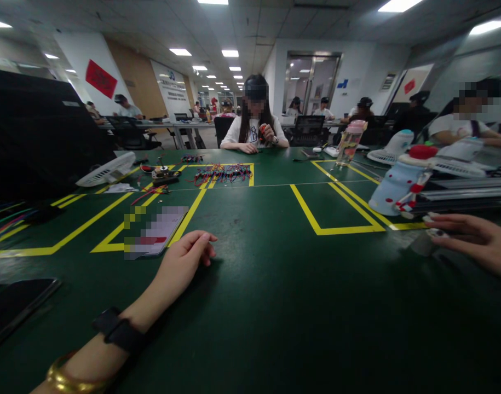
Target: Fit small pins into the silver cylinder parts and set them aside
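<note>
My left hand (188,253) rests on the green table (275,306), its fingers loosely curled and closed. Nothing shows in it. Just left of it lies a pale lilac phone (174,224), partly blurred out. At the right edge, my right hand (474,238) has its thumb and fingertips close together on a small translucent and white object (423,243) near the table surface. Blur keeps me from telling its exact kind. Right behind that hand stands a light-blue bottle (392,189) with a red top.
Bundles of coloured wires (225,173) lie across the table near yellow tape outlines (344,231). A white fan (106,169) stands left, beside a large black object (36,131). A dark phone (20,301) lies front left. Opposite sits a person (254,126); a clear bottle (349,145) stands right.
</note>
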The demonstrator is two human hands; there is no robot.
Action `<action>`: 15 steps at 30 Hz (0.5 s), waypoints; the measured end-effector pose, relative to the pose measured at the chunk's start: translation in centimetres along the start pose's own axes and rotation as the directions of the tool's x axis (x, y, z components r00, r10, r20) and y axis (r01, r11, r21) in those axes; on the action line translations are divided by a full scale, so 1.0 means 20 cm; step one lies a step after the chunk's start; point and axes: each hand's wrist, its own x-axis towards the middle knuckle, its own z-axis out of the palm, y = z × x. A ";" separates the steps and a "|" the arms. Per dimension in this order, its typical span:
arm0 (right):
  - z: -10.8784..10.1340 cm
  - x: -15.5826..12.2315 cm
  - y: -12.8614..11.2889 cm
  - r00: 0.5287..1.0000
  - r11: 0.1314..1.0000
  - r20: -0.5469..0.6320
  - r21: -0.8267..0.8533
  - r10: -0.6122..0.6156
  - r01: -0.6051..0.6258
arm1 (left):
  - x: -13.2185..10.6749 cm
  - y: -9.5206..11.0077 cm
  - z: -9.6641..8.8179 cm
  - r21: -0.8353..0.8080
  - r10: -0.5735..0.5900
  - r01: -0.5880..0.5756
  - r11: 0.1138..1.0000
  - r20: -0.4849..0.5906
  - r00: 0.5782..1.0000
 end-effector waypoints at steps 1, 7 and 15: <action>0.00 0.00 0.00 1.000 1.000 0.004 0.004 0.020 -0.020 | 0.00 0.00 0.00 0.004 -0.001 0.001 1.000 0.001 1.000; 0.05 -0.04 -0.05 0.997 0.956 -0.075 -0.291 0.017 -0.038 | 0.00 -0.01 0.00 -0.003 -0.001 0.001 1.000 0.011 1.000; 0.21 -0.11 -0.08 0.929 0.888 -0.175 -0.393 -0.326 0.238 | 0.00 0.00 0.01 0.024 0.013 -0.014 1.000 0.004 1.000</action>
